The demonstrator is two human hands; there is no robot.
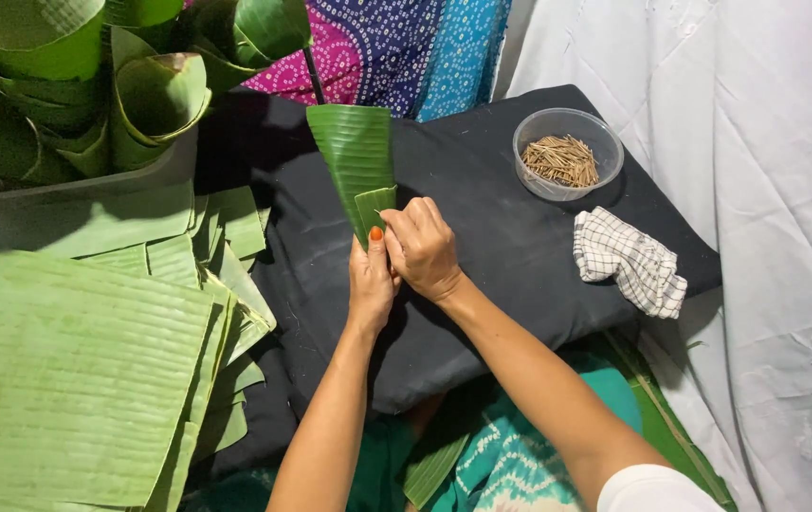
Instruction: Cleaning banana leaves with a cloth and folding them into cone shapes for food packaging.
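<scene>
A green banana-leaf cone (pixel 358 156) points its narrow end toward me over a black cushion (pixel 510 237). My left hand (pixel 370 280) pinches the cone's tip from below, the thumb with an orange nail pressed on a folded flap. My right hand (pixel 422 246) grips the same tip from the right, fingers curled against the leaf. Both hands touch each other at the cone's narrow end.
A stack of flat banana-leaf sheets (pixel 74 360) lies at left. Several rolled leaf cones (pixel 93 85) stand at the upper left. A clear bowl of small wooden sticks (pixel 565 156) and a checked cloth (pixel 629 261) rest on the cushion's right. White fabric (pixel 766 190) covers the right side.
</scene>
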